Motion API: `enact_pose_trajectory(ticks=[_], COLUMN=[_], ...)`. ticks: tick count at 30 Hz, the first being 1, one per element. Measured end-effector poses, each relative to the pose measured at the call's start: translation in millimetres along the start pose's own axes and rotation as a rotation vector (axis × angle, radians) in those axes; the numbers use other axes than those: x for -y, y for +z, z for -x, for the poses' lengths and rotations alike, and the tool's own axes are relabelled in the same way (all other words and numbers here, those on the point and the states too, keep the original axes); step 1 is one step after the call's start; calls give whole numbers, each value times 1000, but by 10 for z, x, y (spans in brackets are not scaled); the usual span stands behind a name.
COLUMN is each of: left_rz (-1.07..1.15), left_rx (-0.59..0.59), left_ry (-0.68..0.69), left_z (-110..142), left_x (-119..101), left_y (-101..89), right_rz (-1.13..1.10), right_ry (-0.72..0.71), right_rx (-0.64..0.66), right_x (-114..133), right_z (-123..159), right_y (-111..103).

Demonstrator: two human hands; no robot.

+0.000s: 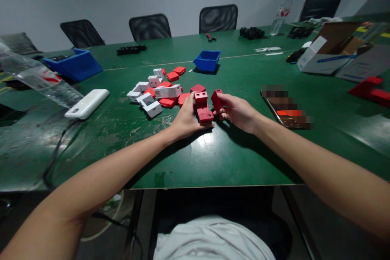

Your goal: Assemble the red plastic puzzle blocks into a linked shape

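My left hand (185, 121) is closed around a red U-shaped bracket (202, 107) with small round holes, held just over the table. Close on its right, my right hand (236, 110) pinches a smaller red block (216, 99) between thumb and fingers. A narrow gap parts the two red pieces. Behind the bracket lies another flat red block (198, 88). Left of my left hand is a loose pile of white brackets (152, 107) and red blocks (167, 102). The fingertips of my left hand are partly hidden by the bracket.
On the green table (189, 162), a small blue bin (207, 61) stands beyond the pile. At left are a larger blue bin (76, 67), a white power bank (88, 103) with a cable and a plastic bottle (39, 75). A phone (284, 107) and cardboard box (323, 55) are at right.
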State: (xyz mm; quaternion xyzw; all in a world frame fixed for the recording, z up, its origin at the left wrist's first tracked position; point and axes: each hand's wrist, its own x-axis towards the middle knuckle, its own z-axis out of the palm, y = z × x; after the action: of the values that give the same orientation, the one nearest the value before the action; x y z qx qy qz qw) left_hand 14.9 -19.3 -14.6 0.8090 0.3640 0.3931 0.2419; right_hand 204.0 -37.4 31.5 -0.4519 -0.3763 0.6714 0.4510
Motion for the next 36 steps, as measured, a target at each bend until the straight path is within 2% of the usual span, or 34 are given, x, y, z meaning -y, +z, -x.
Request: enact_pose_trajectory(ticks=[5,13,23,36], left_rz=[15,7,21,4], left_rx=[4,-7,3,5], left_ry=[12,19,3,-5], left_z=[-4,-10,-3,-5], left_x=[5,-39,-10,-9], left_y=[-12,-15,-7,-11], right_rz=[137,256,186,187], right_ry=[-89,-216,-228,-259], right_rx=[71,14,-49,-53], right_x=[-53,-85,-56,-95], right_z=[-37,-31,-2,-35], right_y=[-62,-96,-54,-103])
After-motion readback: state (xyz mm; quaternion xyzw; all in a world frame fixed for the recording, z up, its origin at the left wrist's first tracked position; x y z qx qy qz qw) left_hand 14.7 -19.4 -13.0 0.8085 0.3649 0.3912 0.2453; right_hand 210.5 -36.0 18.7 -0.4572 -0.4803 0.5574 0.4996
